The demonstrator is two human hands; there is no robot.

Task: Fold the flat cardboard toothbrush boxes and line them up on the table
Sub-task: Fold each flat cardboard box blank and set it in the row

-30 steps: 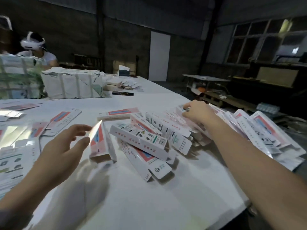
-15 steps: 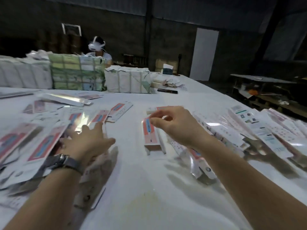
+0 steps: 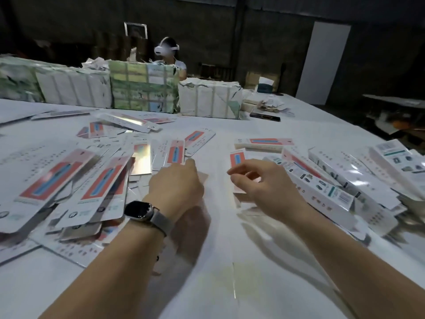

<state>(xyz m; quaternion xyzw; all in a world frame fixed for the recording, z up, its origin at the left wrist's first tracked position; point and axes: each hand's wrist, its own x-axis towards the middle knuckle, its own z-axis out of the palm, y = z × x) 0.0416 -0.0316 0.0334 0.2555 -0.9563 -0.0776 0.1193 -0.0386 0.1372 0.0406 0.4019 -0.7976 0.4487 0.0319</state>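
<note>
No print can be read: the flat boxes (image 3: 55,180) and the folded boxes (image 3: 322,180) right of them on the bench (image 3: 230,261) carry lettering too blurred to read

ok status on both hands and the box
Left hand open, reaching onto flat pink-and-white cardboard blanks. Right hand loosely curled, empty, over folded pink box. Nothing blocking.

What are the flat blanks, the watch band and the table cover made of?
Flat blanks: thin printed card, glossy, seemingly foil-laminated, given the rainbow sheen on some panels. Watch band: looks like fine metal mesh, grey and matte; woven fabric is possible. Table cover: smooth white sheet, faintly reflective, likely plastic or coated paper.
</note>
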